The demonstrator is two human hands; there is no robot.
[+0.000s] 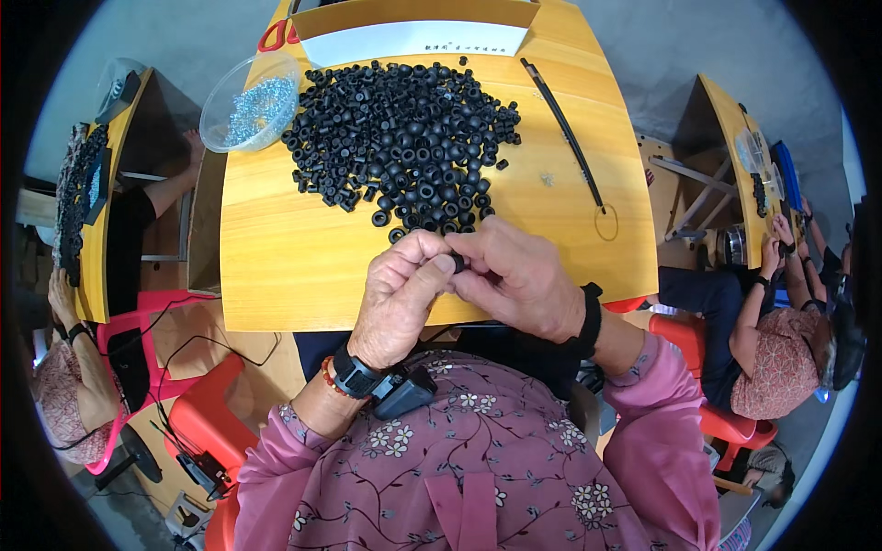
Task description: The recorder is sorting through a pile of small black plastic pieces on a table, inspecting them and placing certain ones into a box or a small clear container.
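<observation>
My left hand (400,296) and my right hand (519,280) meet above the near edge of a yellow wooden table (276,257). Their fingertips pinch one small black rubber ring (457,263) between them. Just beyond the hands lies a big heap of the same black rubber rings (404,138). A clear plastic bowl of small silvery metal parts (250,112) stands at the table's far left corner.
A long black strip (565,133) lies along the table's right side, ending near a thin wire loop (606,223). A cardboard box (413,28) and red-handled scissors (274,37) sit at the far edge. Other people work at tables left (83,211) and right (744,165).
</observation>
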